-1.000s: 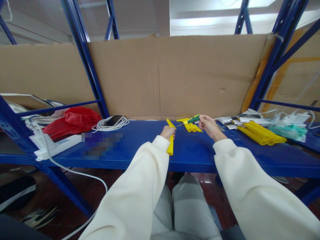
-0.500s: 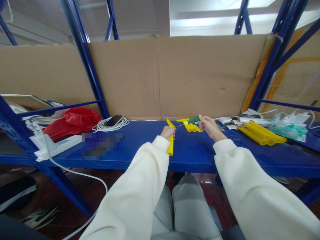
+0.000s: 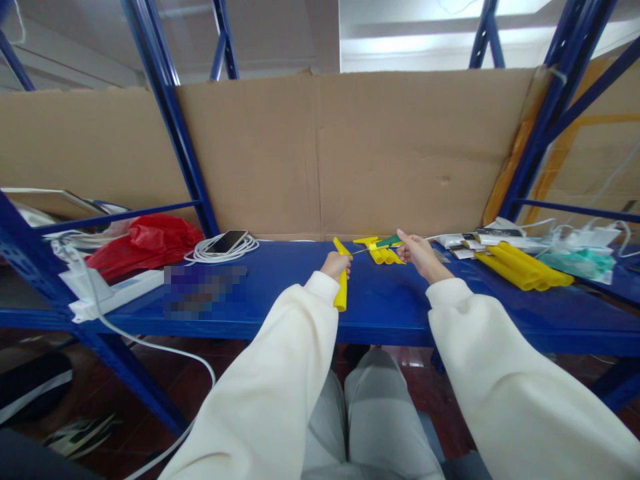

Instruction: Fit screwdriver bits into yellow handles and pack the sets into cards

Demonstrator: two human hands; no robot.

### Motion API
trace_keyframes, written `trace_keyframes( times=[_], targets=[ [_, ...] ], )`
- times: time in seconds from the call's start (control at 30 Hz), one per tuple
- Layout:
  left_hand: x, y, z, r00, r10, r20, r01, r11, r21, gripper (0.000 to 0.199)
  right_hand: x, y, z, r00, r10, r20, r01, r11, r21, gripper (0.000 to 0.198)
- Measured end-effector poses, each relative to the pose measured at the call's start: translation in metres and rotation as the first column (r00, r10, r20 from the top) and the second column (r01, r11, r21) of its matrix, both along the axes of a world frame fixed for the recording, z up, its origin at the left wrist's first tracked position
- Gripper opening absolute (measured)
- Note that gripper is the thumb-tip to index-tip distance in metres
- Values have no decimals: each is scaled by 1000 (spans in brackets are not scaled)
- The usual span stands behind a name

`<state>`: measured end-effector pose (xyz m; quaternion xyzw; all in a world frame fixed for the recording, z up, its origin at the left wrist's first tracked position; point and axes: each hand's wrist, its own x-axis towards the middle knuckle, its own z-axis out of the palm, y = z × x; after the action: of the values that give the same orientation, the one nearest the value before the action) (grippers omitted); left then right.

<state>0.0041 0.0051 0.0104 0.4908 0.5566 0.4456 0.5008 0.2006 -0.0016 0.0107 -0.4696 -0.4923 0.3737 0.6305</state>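
Observation:
Above the blue shelf, my left hand [image 3: 335, 265] is wrapped round a yellow plastic tube [image 3: 341, 292], with both of its ends showing past the fist. My right hand [image 3: 416, 253] is closed on the handle of a green screwdriver [image 3: 389, 241], whose thin metal shaft points left. The shaft's tip meets the yellow tube beside my left fingers; how far in it sits I cannot tell. Several more yellow pieces [image 3: 384, 256] lie on the shelf behind the screwdriver, between my hands.
A stack of yellow tubes [image 3: 525, 265] lies at right beside small packets [image 3: 493, 235] and a green-and-clear plastic bag [image 3: 577, 262]. At left are a phone [image 3: 228, 243] on a coiled white cable [image 3: 200, 252], a red bag [image 3: 155, 240] and a white power strip [image 3: 133, 289]. Cardboard [image 3: 390, 153] stands behind.
Both hands stay in nearly the same place. The screwdriver has shifted only slightly in my right fingers, and the yellow tube is held as before.

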Motion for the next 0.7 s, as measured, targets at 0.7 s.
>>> trace_keyframes(
  times=[0.7],
  targets=[
    [-1,3,-2,1000,-14,16,14,1000,10,12,-3,-4,5,998,-5,-68,2,999,-42,26]
  ],
)
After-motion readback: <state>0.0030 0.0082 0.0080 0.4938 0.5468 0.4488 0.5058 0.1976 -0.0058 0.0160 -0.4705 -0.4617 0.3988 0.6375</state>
